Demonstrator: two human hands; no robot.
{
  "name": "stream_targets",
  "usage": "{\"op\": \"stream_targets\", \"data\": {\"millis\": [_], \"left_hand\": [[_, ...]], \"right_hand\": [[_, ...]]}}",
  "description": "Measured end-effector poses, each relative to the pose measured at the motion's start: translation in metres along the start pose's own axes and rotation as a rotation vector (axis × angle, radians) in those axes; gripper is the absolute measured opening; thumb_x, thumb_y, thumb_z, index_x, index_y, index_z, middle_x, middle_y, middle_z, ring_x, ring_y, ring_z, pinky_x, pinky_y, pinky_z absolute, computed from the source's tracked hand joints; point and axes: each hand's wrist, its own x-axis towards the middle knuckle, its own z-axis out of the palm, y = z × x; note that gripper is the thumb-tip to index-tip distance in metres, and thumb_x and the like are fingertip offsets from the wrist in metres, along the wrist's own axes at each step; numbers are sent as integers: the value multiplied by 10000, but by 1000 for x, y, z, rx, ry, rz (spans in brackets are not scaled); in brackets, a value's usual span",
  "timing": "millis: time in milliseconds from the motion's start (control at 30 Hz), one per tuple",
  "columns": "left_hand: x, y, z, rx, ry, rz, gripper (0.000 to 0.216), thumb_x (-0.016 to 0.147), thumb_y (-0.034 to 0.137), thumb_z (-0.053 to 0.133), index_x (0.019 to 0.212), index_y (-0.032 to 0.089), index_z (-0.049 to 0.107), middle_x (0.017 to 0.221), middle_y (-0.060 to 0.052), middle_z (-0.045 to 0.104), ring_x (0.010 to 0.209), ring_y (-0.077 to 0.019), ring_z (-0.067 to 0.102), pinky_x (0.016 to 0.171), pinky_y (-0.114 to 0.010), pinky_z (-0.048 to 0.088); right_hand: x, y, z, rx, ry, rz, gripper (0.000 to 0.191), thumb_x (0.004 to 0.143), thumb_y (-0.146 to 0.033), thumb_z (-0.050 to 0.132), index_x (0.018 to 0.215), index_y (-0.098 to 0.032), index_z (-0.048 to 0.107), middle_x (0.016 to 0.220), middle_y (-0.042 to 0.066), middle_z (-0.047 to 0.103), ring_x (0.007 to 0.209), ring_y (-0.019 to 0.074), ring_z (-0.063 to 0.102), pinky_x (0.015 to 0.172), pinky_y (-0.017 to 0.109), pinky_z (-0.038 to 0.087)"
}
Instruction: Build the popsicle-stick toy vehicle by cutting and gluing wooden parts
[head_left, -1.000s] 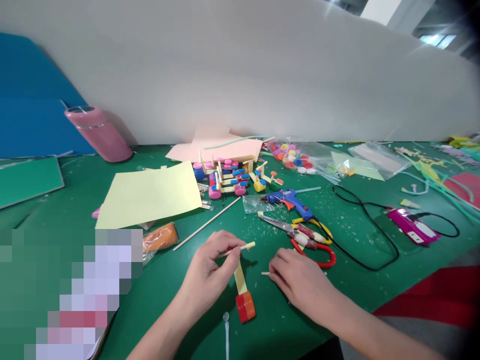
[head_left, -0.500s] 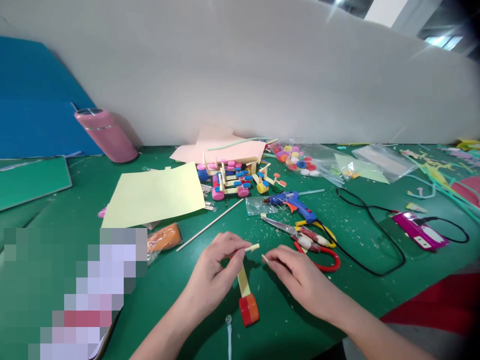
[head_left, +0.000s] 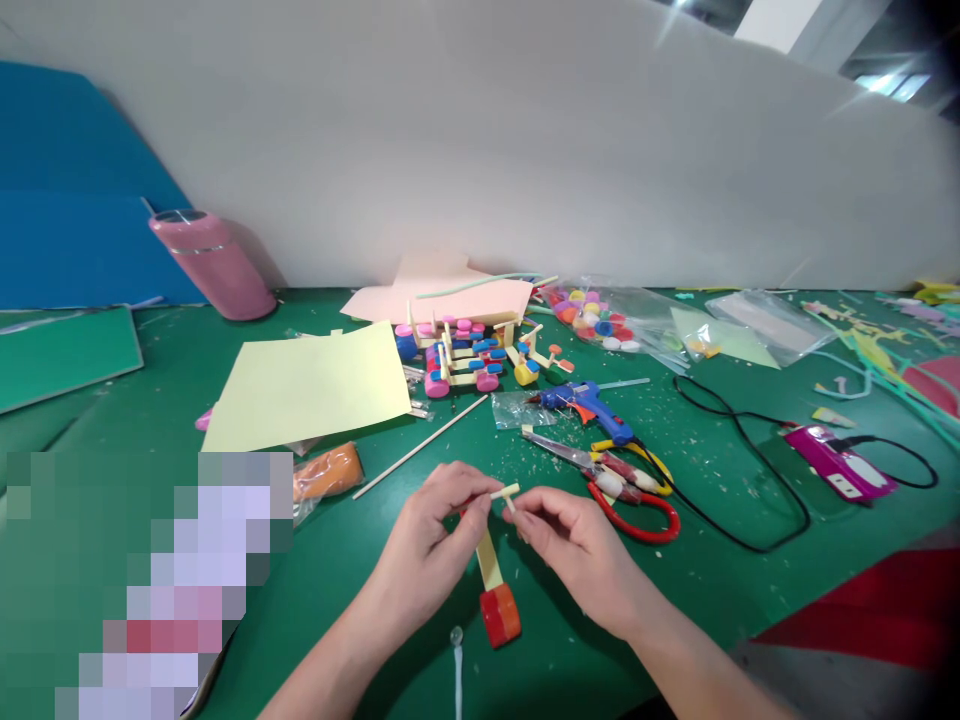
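Delicately, a person holds two slim, pale pieces close together above a green worktop, as I watch from within the room. The left hand has its fingers pinched on a pale stick; the stick's long axis runs sideways with a slight rise, its yellowish tip pointing past the thumb toward the right hand. That hand's fingers are clamped on a short pale piece, which slants away from the person and a little left, its far end at the stick's tip; whether the two touch, I cannot be sure.

Just below the left fingers, a pale yellow strip points back toward the person, its upper end hidden by the hand, its near end bearing a red-and-orange block. Whether the left fingers also grip the strip, I cannot tell. Nearer the person than those fingers lies a translucent rod, round end pointing away.

Beyond the right fingers rest scissors with red and yellow grips and, farther off, a blue glue gun, nozzle aimed left. Beyond the left fingers, a slim rod-like stick slants away to the right, near an orange packet.
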Motion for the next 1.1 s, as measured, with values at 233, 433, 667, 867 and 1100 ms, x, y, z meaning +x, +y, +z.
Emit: {"op": "stream_targets", "data": {"millis": [233, 433, 667, 867, 1100], "left_hand": [[0, 1, 0, -3, -6, -1, 211, 834, 191, 427, 844, 181, 638, 797, -38, 623, 778, -169, 567, 697, -283, 440], [0, -1, 1, -6, 3, 6, 210, 831, 197, 430, 836, 182, 640, 783, -37, 628, 770, -170, 571, 701, -289, 442], [0, -1, 0, -7, -1, 11, 207, 833, 193, 431, 832, 179, 638, 783, -35, 628, 767, -166, 572, 706, -288, 441], [0, -2, 0, -5, -6, 13, 201, 834, 184, 433, 831, 179, 634, 792, -35, 624, 783, -167, 570, 712, -286, 442], [0, -2, 0, -11, -22, 2, 215, 836, 182, 421, 827, 162, 635, 793, -44, 616, 788, -173, 564, 714, -297, 437]], "right_hand": [[0, 0, 2, -12, 9, -34, 260, 859, -396, 472, 830, -173, 603, 662, -28, 457, 591, 107, 364, 514, 207, 300], [0, 0, 2, -12, 13, -27, 263, 858, -399, 472, 831, -171, 600, 669, -23, 455, 590, 108, 357, 510, 212, 294], [3, 1, 1, 115, -14, 19, 244, 849, -377, 506, 824, -153, 597, 635, -41, 424, 538, 79, 316, 466, 202, 244], [3, 1, 0, 167, -8, 18, 219, 841, -351, 529, 805, -149, 604, 629, -43, 430, 538, 74, 327, 468, 203, 243], [5, 3, -4, 300, -2, 97, 236, 803, -368, 577, 798, -141, 641, 613, -41, 446, 486, 53, 336, 445, 201, 233]]}}
